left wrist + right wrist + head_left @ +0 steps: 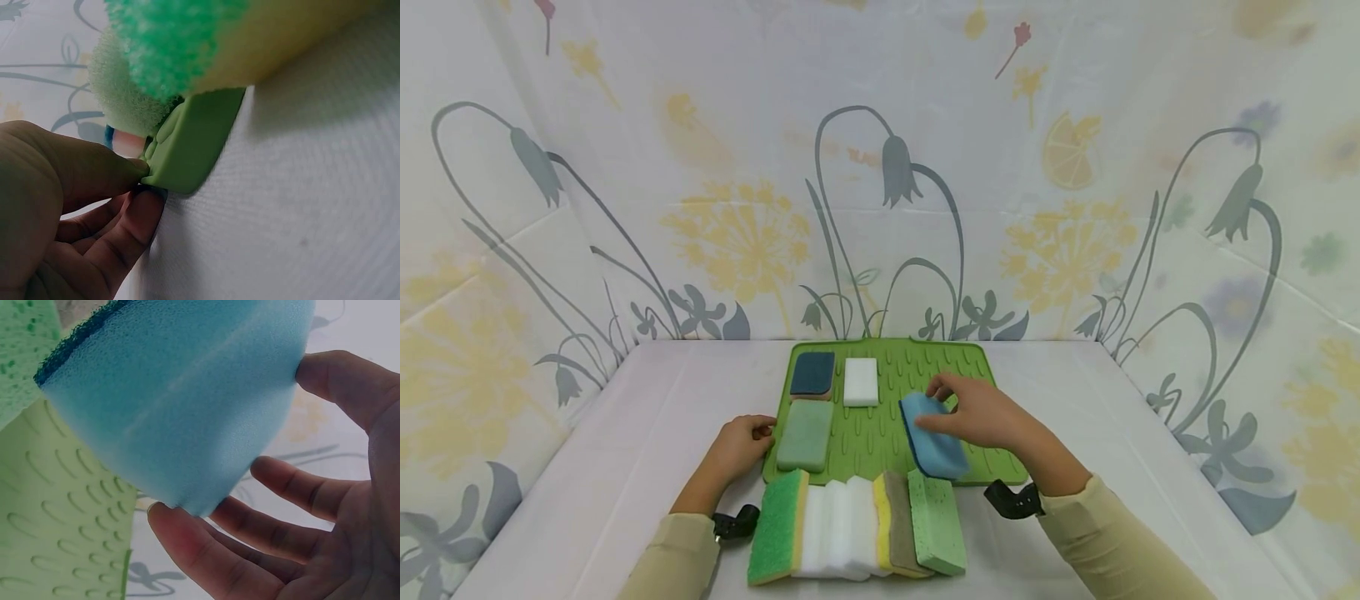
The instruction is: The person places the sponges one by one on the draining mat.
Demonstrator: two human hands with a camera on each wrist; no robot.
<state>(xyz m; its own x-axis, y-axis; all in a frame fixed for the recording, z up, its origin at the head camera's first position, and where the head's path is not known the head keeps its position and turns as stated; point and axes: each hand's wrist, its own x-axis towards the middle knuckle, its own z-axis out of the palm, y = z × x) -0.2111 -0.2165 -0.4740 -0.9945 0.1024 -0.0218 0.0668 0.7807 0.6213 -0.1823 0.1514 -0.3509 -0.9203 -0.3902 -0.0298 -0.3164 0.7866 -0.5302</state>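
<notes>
My right hand (981, 412) holds a light blue sponge (936, 437) with a dark blue scouring layer over the right part of a green ribbed mat (891, 442). In the right wrist view the thumb and fingertips (175, 531) sit at the sponge's edges, the palm apart from it. At the mat's left edge, my left hand (741, 446) pinches the rim between thumb and fingers, as the left wrist view shows. On the mat lie a dark blue-topped sponge (812, 372), a white sponge (861, 382) and a pale green sponge (806, 435).
A row of sponges stands along the mat's near edge: a green-and-yellow one (778, 527), several white ones (842, 529), a yellow-and-grey one (898, 525) and a speckled green block (937, 523). Behind the white table (685, 375) hangs a flower-printed curtain (880, 167).
</notes>
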